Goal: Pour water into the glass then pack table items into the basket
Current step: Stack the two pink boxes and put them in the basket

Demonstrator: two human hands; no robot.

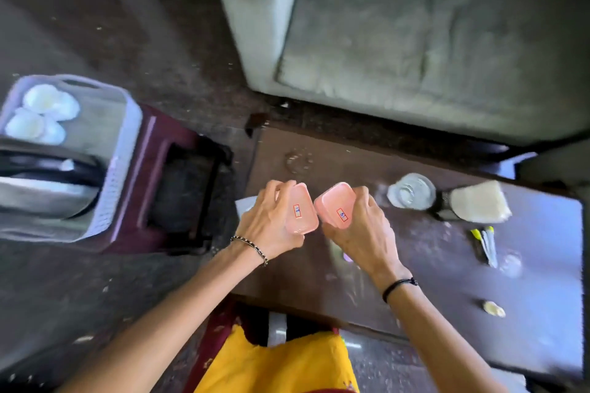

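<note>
**Sofa (415,41) and bench (539,281) frame two pink boxes, one in each hand**

The grey-green sofa fills the upper part of the view. The dark wooden bench stands just in front of it, its top smeared with pale marks, with a small puddle (298,159) near the far left corner. To the left, on the floor, a maroon stool (143,201) carries the pale lilac basket (110,188). The basket holds white bowls (51,102) at its far end and a dark-rimmed round vessel (48,175), too blurred to name, nearer the camera.

A person in a yellow garment (287,364) reaches both arms over the left part of the bench. The left hand (271,226), a beaded bracelet at the wrist, has its fingers curled round the left pink box (301,210). The right hand (360,233), a black cord at the wrist, grips the right pink box (333,204) in the same way. Both boxes are lidded, and each bears a small red-edged label. Their facing corners sit very close together, and whether they rest on the bench cannot be told.

The glass (412,191) stands upright on the bench just right of the right hand; whether it holds water cannot be told. Beside it lies a black mesh holder (442,206) with white napkins (479,201). Nearer the camera are utensils (485,242) with yellow-green handles, and a small pale scrap (494,309) lies towards the front edge.
</note>
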